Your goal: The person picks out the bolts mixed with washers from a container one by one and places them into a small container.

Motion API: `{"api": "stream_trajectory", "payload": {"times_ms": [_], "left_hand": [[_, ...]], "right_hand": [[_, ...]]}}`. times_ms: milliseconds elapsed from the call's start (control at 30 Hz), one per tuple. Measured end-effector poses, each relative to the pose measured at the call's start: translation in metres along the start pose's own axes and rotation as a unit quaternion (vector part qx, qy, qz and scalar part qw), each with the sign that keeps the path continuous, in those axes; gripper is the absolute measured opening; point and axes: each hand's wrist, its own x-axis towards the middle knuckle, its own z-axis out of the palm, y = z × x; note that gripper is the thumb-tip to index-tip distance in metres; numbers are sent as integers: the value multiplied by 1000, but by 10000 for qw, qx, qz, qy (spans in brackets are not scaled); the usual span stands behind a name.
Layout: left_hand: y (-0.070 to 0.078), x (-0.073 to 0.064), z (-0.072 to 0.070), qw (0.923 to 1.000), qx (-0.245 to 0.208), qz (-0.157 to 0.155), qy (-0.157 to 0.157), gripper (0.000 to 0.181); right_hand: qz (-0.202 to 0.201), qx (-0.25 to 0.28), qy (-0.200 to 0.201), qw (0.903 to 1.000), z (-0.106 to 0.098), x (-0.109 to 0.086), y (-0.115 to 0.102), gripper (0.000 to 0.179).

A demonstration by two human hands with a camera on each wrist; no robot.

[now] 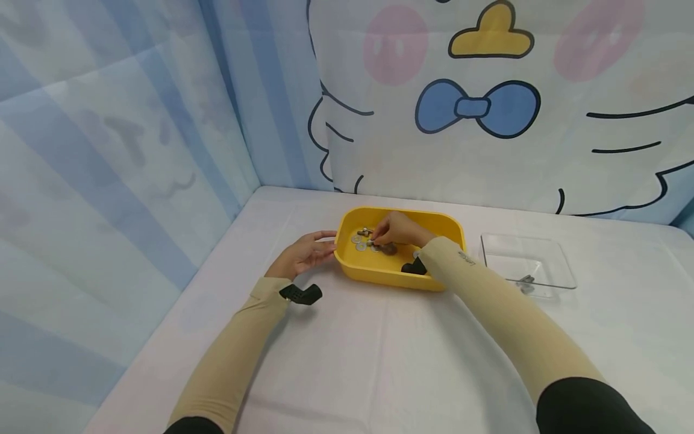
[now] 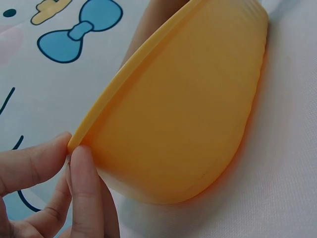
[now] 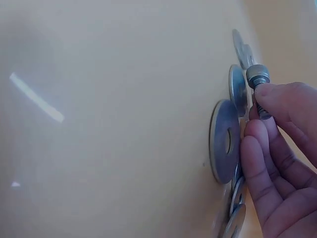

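My left hand [image 1: 306, 253] pinches the left rim of a yellow plastic tub [image 1: 379, 275] between thumb and fingertips. In the left wrist view, the tub's smooth outer wall [image 2: 173, 109] rises beside the left fingers [image 2: 85, 186]. Inside the tub, my right hand [image 1: 402, 229] pinches a small metal bolt [image 3: 258, 74] with a round head and threaded shank. Flat metal washers [image 3: 219, 153] of different sizes lie right by the right fingertips. More small metal pieces [image 1: 364, 232] sit near the tub's left end.
To the right of the tub stands a clear plastic box [image 1: 553, 285] with a few small metal pieces [image 1: 526, 281] in it. A white cloth [image 1: 336, 361] covers the table. Printed curtains [image 1: 379, 150] hang behind and to the left.
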Motion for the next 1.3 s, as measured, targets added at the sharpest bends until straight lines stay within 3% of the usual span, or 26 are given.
{"api": "stream_trajectory", "payload": {"times_ms": [667,967,1300], "left_hand": [[1,-3,4,9998,144,-74,114,50],[0,-2,3,9999,159,14,42,49],[0,-1,1,10000,48,45,-54,51]], "right_hand": [[6,481,22,9988,-1,-8,-5,13],[-127,1,-131,9998,1,-2,-4,12],[33,-309,-126,9994,3,1,-10,20]]}}
